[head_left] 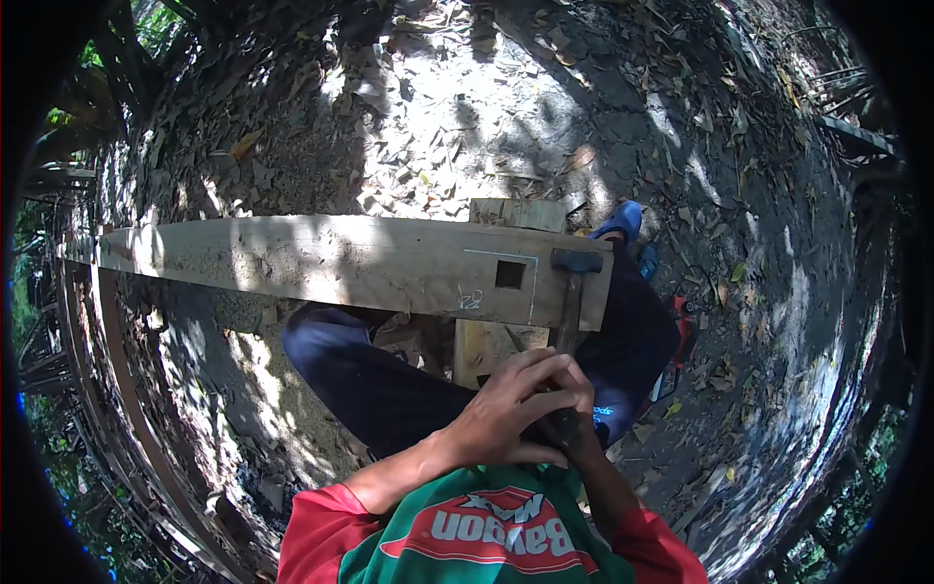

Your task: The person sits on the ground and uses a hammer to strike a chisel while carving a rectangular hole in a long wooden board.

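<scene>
My left hand (511,404) and my right hand (578,384) meet in front of my chest, with fingers bent and overlapping. A hammer (578,261) has its dark head over the plank's right end. Its handle runs down into my hands, and my right hand appears closed on it. What the left fingers hold is hidden. A dark, thick end (562,426) shows below the fingers, perhaps the handle's. The long wooden plank (360,258) lies crosswise, with a square hole (509,274) and white marking lines near its right end. Beside my left hand is a thin pointed piece (514,338).
Wooden blocks (518,213) sit at the plank's far side and under its near side (473,348). My bent legs (360,384) flank the near block. A red tool (685,326) lies right of my leg. Leaf-strewn ground (282,146) surrounds everything; long boards (122,360) stand at left.
</scene>
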The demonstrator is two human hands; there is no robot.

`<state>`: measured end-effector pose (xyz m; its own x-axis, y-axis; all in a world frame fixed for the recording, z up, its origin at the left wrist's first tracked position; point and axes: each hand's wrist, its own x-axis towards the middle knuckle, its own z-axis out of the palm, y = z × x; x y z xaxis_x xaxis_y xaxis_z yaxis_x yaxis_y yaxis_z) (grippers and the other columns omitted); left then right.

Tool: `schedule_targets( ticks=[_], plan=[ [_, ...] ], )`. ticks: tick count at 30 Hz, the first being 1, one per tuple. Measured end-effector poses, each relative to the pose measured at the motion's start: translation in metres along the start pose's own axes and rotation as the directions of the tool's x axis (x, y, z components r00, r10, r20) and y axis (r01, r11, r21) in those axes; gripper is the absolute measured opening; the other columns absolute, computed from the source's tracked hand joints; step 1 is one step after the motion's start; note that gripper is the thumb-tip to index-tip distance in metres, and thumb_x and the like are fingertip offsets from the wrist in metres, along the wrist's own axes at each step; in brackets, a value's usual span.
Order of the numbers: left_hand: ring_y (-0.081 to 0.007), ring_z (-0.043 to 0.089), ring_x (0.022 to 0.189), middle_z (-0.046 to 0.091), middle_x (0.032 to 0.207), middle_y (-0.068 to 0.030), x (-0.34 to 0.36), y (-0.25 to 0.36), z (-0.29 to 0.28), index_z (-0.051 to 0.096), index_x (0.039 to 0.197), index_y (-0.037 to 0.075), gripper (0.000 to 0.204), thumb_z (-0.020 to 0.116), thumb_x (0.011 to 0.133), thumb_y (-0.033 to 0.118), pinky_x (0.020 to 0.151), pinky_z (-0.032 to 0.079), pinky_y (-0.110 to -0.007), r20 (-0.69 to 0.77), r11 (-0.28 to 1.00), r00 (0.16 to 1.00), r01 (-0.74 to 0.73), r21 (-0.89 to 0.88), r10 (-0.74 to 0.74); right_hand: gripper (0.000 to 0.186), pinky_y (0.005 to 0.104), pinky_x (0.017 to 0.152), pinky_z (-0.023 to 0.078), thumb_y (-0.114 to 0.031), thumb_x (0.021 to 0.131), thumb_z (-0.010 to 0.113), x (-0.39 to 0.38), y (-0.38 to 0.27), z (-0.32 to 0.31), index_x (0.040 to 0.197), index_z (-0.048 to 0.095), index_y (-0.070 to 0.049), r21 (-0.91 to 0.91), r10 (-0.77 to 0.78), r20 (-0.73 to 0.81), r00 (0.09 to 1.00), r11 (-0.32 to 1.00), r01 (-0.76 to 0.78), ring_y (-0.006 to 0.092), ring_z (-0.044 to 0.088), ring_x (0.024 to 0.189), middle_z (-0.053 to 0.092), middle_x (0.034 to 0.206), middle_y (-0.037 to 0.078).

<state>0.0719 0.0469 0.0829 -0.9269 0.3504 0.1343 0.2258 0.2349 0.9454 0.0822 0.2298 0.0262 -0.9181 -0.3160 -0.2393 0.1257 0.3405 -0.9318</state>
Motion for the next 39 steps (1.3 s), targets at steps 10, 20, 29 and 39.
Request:
schedule_targets(
  ticks=[10, 20, 29, 39],
  plan=[
    [-0.0376, 0.041, 0.133, 0.055, 0.13, -0.0201, -0.041, -0.225, -0.119, 0.056, 0.128, 0.001, 0.056, 0.07, 0.088, 0.037, 0.112, 0.03, -0.05, -0.914, 0.459, 0.367, 0.851, 0.256, -0.172, 0.023, 0.0273, 0.075, 0.052, 0.0, 0.081, 0.078, 0.042, -0.081, -0.04, 0.097, 0.061, 0.0, 0.039, -0.057, -0.119, 0.991, 0.997, 0.062, 0.0121, 0.064, 0.086, 0.065, 0.115, 0.012],
    [-0.0368, 0.034, 0.139, 0.044, 0.145, -0.0169, -0.039, -0.246, -0.103, 0.053, 0.132, 0.01, 0.054, 0.06, 0.092, 0.045, 0.116, 0.021, -0.056, -0.941, 0.326, 0.318, 0.907, 0.268, -0.113, 0.023, 0.0281, 0.083, 0.054, -0.001, 0.085, 0.07, 0.049, -0.078, -0.007, 0.103, 0.055, 0.001, 0.112, 0.107, -0.235, 0.966, 0.99, -0.082, 0.0152, 0.066, 0.096, 0.069, 0.112, 0.014],
    [-0.0375, 0.032, 0.14, 0.044, 0.145, -0.018, -0.04, -0.245, -0.104, 0.053, 0.133, 0.009, 0.055, 0.061, 0.091, 0.044, 0.116, 0.02, -0.056, -0.94, 0.365, 0.319, 0.895, 0.255, -0.124, 0.04, 0.0391, 0.098, 0.05, 0.001, 0.074, 0.074, 0.067, -0.059, 0.012, 0.112, 0.061, -0.001, -0.318, -0.185, 0.039, 0.982, 0.929, 0.188, 0.0371, 0.064, 0.115, 0.063, 0.123, 0.022],
    [-0.0377, 0.033, 0.139, 0.043, 0.144, -0.0169, -0.04, -0.246, -0.108, 0.054, 0.131, 0.01, 0.055, 0.065, 0.087, 0.042, 0.116, 0.021, -0.055, -0.943, 0.371, 0.311, 0.895, 0.248, -0.121, 0.043, 0.0429, 0.102, 0.048, 0.0, 0.073, 0.074, 0.101, -0.003, 0.02, 0.115, 0.062, -0.002, -0.371, -0.181, 0.294, 0.939, 0.884, 0.286, 0.0385, 0.058, 0.124, 0.064, 0.125, 0.018]
  ],
)
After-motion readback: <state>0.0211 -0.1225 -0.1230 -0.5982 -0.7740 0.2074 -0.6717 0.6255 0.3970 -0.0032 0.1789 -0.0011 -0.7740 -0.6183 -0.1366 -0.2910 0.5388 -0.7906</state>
